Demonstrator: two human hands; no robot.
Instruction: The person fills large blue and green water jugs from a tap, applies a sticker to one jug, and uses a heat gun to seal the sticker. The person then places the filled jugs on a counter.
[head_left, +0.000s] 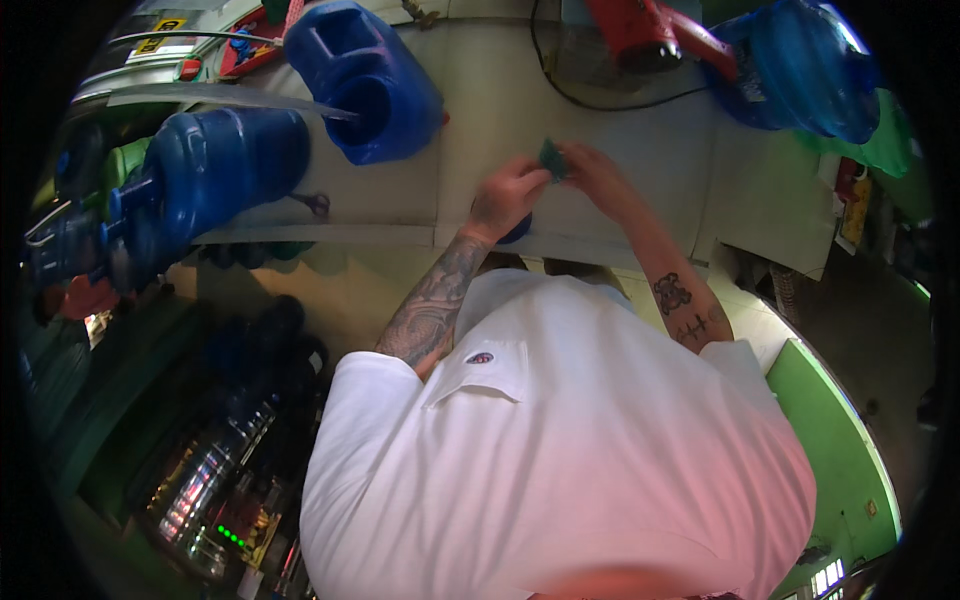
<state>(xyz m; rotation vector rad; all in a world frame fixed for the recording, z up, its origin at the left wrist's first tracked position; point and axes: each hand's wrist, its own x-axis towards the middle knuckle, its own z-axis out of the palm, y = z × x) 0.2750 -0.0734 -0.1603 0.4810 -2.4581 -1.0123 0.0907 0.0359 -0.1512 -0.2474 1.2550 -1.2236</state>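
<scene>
Over the front part of a pale work surface (480, 112), both hands meet at a small piece of green material (553, 159), possibly thin plastic or cloth. My left hand (510, 196) pinches it from the left, and my right hand (598, 176) grips it from the right. A round blue object (517, 229) lies partly hidden below my left hand at the surface's near edge. Farther left stands an open blue plastic container with a moulded handle (409, 97). Dark-handled scissors (319, 203) rest near the front edge, their blades partly hidden by a large blue water jug (232, 165).
A red heat gun or dryer (637, 37) with a black cord (600, 107) lies at the back right, beside another blue water jug (795, 71). A clear plastic strip (225, 96) reaches over the blue container. A red tray (259, 49) sits back left.
</scene>
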